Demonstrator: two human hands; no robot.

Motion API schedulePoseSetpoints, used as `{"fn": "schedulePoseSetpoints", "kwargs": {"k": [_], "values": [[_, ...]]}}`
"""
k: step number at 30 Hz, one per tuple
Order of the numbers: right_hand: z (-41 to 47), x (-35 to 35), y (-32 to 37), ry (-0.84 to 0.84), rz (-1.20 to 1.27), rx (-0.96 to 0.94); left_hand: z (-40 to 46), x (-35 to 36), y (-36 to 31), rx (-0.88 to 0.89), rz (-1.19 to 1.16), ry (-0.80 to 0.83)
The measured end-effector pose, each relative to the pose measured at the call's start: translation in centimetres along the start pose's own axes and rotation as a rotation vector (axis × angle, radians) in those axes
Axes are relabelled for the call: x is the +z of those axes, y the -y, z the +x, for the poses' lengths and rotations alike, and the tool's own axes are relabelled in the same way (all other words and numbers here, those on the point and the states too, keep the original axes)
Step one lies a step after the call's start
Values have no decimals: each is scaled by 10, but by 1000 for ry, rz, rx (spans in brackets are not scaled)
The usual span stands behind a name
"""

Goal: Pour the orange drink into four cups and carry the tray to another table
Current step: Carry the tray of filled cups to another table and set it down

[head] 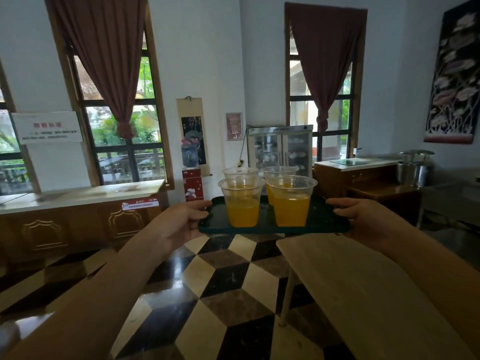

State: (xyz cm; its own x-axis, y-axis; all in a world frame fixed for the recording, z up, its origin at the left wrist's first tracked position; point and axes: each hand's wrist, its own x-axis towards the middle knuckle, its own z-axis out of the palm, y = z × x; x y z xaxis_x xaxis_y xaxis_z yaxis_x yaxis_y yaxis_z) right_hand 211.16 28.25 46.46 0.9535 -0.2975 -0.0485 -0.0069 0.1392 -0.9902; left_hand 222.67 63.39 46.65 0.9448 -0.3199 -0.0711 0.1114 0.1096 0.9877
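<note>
- Carrying is the step in hand: the dark green tray (272, 226) is held out in the air at chest height, above the patterned tile floor (220, 281), with the far end of a light wooden table (350, 281) just below and to its right.
- Left hand (181, 219) is closed on the tray's left short edge, thumb lying over the rim and the fingers curled beneath; right hand (363, 219) is closed the same way on the right edge.
- Four clear plastic cups (242, 201) stand upright on the tray in two rows, close together; the two nearest are each about half full of orange drink (292, 211), and the rear pair is mostly hidden, though orange shows in the right one.
- Pouring looks finished, so what remains is the walk and the set-down.
- To do it well, keep both edges level with each other and move smoothly, since the light cups could slide or tip.
- Watch the liquid surfaces rather than the floor pattern; a slosh warns of too quick a pace.
- Lower the tray flat onto the table, one long edge touching first.
</note>
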Motion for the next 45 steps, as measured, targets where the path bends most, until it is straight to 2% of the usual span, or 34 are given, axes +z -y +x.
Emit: {"fn": "schedulePoseSetpoints", "kwargs": {"k": [12, 16, 28, 35, 45], "values": [[183, -79, 24, -93, -28, -6, 206, 72, 1, 2, -35, 90], [216, -96, 23, -149, -52, 30, 259, 89, 9, -22, -33, 86], [301, -101, 26, -379, -76, 25, 444, 131, 17, -44, -13, 279], [347, -88, 40, -546, -7, 9, 545, 152, -8, -74, -30, 474], [370, -83, 43, -758, 22, -58, 630, 194, -26, -72, 18, 744]]}}
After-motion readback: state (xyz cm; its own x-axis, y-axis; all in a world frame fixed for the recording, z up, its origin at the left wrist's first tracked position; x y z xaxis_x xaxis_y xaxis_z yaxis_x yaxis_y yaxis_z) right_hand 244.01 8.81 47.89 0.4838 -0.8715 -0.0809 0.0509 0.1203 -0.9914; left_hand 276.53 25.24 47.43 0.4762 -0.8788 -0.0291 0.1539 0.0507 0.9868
